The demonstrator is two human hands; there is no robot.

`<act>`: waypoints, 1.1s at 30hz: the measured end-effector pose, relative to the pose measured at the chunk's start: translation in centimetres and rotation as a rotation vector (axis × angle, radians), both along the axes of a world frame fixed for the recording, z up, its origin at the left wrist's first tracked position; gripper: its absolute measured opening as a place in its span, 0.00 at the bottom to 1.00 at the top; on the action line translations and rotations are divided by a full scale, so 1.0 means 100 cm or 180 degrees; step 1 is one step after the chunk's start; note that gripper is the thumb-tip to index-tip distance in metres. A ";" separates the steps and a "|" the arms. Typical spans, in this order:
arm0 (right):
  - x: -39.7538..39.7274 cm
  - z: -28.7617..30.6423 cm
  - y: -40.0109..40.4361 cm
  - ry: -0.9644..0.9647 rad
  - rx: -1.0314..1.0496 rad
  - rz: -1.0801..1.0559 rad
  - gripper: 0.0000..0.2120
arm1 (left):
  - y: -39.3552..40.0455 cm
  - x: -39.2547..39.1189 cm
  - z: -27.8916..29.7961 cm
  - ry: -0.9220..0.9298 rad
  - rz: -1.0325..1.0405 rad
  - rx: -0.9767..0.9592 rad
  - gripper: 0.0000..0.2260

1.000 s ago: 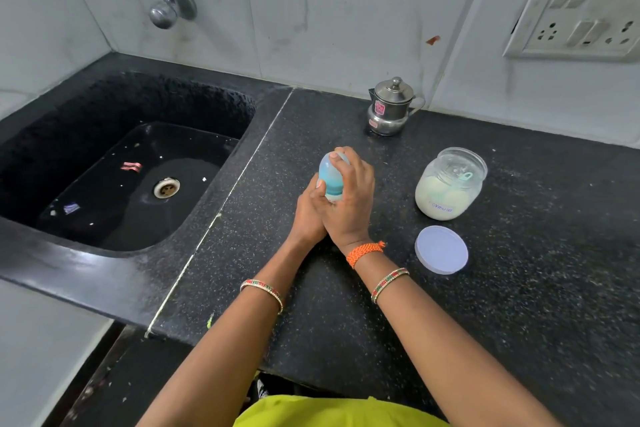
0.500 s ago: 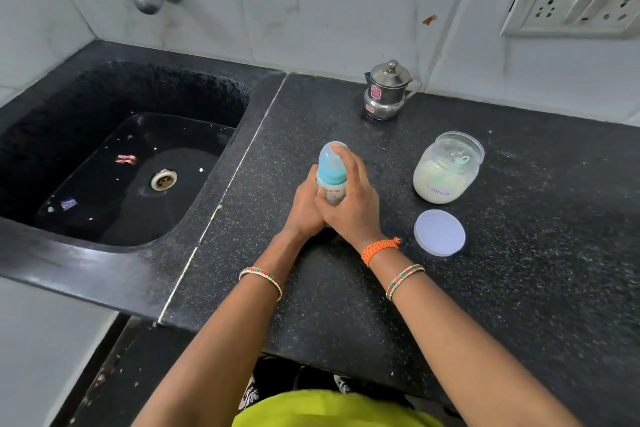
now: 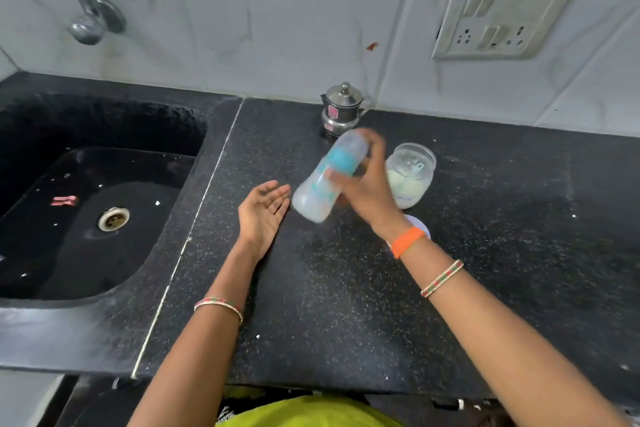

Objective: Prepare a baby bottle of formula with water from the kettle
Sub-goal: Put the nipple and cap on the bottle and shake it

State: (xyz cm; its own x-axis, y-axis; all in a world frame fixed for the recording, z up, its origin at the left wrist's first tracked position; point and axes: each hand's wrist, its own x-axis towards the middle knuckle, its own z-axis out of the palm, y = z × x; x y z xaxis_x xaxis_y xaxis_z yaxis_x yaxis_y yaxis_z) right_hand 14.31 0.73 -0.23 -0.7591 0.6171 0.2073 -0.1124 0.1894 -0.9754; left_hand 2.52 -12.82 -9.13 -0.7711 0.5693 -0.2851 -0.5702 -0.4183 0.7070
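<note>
Right hand [image 3: 369,192] grips tilted bottle [image 3: 327,177]; print blurred.

The clear plastic baby bottle [image 3: 325,180] has a teal collar, teal print and milky white liquid. The black stone desk [image 3: 346,288] is speckled white. The glass jar [image 3: 410,175] holds cream powder and a teal scoop. The small steel kettle [image 3: 343,111] bears a red label. The wall tiles [image 3: 277,10] are white, veined grey.
</note>
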 end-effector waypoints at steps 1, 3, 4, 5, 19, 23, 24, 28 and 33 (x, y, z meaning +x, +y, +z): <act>-0.005 0.016 0.010 0.0452 -0.0773 -0.0389 0.29 | 0.003 -0.002 -0.001 0.0070 -0.0069 -0.0094 0.13; -0.013 0.040 0.030 0.1272 -0.2116 -0.0796 0.25 | 0.008 -0.004 -0.002 0.0240 -0.0166 -0.0321 0.12; -0.015 0.047 0.034 0.1373 -0.2321 -0.0676 0.24 | 0.010 -0.004 -0.004 0.0306 -0.0173 -0.0455 0.12; -0.015 0.054 0.034 0.1177 -0.2159 -0.0482 0.23 | 0.012 -0.004 -0.005 0.0436 -0.0156 -0.0615 0.11; -0.010 0.055 0.061 0.1386 -0.1596 -0.1364 0.20 | 0.012 -0.004 -0.006 0.1690 -0.0554 -0.1385 0.30; -0.008 0.052 0.049 0.0498 -0.0725 -0.0450 0.28 | 0.024 -0.010 0.015 0.1776 -0.0657 -0.1671 0.28; -0.011 0.056 0.049 0.0814 -0.1041 -0.0697 0.27 | 0.029 -0.011 0.024 0.1756 -0.0652 -0.1646 0.26; -0.017 0.062 0.044 0.1016 -0.1664 -0.0625 0.29 | 0.038 -0.001 0.066 0.1187 -0.0898 -0.0919 0.22; -0.019 0.042 0.028 0.0444 -0.0797 0.0314 0.27 | 0.059 0.009 0.102 0.1267 -0.0666 -0.0372 0.28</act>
